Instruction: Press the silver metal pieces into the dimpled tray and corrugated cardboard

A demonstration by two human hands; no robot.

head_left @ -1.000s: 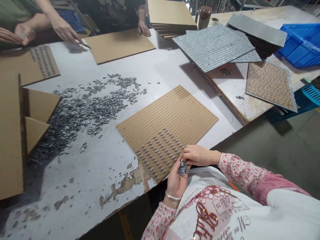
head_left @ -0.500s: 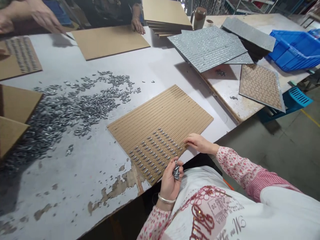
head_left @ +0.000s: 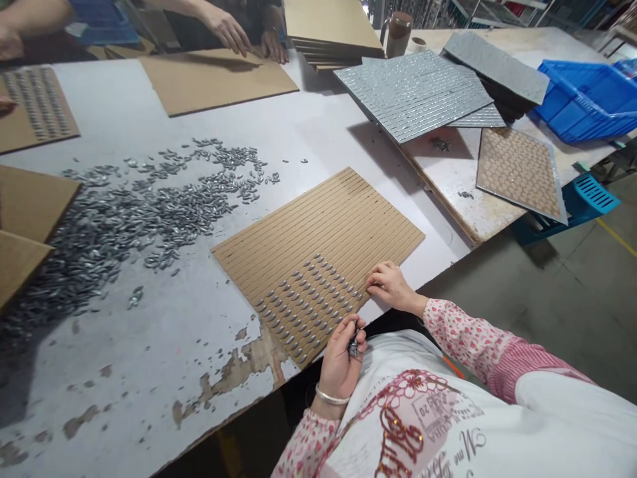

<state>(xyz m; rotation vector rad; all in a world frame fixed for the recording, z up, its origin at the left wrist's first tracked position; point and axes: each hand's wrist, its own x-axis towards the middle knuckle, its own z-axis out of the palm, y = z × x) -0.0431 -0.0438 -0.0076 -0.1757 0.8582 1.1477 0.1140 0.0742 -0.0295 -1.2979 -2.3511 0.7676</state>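
Note:
A grooved brown board (head_left: 318, 219) lies in front of me, with rows of small grey spindle-shaped metal pieces (head_left: 303, 299) set along its near part. My left hand (head_left: 343, 358), at the board's near edge, is closed around a clump of the same grey pieces (head_left: 353, 344), partly hidden by the fingers. My right hand (head_left: 391, 287) touches the board's right edge beside the end of a row. Its fingers are pinched together; whatever is between the fingertips is hidden. A large loose pile of grey pieces (head_left: 149, 212) spreads over the table left of the board.
Silver ridged boards (head_left: 418, 89) overhang the right table, near a patterned board (head_left: 520, 172) and a blue crate (head_left: 587, 99). Across the table, a co-worker's hand (head_left: 229, 30) is over a plain brown board (head_left: 213, 79). Brown boards (head_left: 30, 199) lie at left.
My right hand has shifted slightly down along the board's right edge. My left fingers have closed more over the clump. The co-worker's hand has moved right, over the plain board.

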